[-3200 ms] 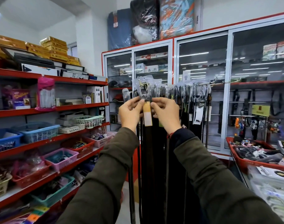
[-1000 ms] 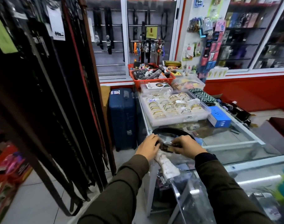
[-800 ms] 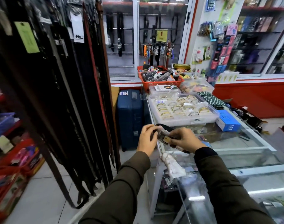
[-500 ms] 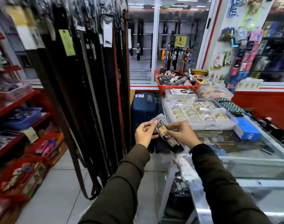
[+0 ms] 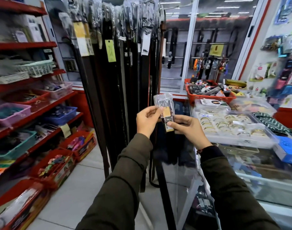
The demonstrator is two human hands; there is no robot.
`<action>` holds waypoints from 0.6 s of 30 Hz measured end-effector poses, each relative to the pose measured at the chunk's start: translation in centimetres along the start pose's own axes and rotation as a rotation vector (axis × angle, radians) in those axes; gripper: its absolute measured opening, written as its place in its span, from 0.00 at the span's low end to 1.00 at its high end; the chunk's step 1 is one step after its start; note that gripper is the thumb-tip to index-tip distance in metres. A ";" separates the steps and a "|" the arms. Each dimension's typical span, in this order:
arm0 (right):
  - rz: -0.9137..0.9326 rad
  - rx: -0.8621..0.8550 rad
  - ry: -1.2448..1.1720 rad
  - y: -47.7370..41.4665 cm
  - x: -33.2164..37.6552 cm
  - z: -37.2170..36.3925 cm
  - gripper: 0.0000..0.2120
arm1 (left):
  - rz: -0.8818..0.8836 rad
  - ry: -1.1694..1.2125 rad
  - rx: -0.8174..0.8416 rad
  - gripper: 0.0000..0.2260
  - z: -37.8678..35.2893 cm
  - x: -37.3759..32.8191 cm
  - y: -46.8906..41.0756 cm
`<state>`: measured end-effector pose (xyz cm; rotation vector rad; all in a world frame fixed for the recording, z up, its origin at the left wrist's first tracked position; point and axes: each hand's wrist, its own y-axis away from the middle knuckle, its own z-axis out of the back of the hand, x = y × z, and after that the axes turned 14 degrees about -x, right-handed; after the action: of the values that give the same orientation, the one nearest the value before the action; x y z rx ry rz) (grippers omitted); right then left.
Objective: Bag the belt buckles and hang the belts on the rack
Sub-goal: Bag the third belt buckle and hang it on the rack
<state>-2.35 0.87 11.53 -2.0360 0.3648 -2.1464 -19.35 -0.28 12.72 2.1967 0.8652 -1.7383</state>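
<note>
The rack [image 5: 125, 4] fills the frame from 11 to 12 o'clock, crowded with hanging belts [image 5: 118, 80] whose buckles already sit in clear bags, so much of the job looks done. The counter [image 5: 241, 163] runs from 3 to 5 o'clock; whether more loose belts wait there cannot be told.

At centre, one more belt [image 5: 165, 188] hangs down toward 6 o'clock from both hands. Its buckle [image 5: 166, 116], with a tan tag, is already inside a small bag [image 5: 162, 100]. The left hand [image 5: 147, 121] pinches the bag's side; the right hand [image 5: 190, 128] grips the belt just below the buckle.

Bagging this one seems finished or nearly so. What remains is lifting it toward 12 o'clock and hooking it on the rack.
</note>
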 end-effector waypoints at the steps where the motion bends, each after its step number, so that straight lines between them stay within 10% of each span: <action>1: -0.002 0.008 -0.032 -0.2 0.6 -0.4 0.13 | -0.025 0.010 -0.007 0.13 0.0 -1.1 -0.3; 18: 0.134 -0.037 -0.453 -7.2 15.7 -5.9 0.16 | -0.168 0.182 0.117 0.13 -1.4 -15.9 -5.3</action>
<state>-8.76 3.71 28.38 -2.3579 0.4588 -1.5514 -23.28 -0.30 29.11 2.4536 1.0409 -1.7215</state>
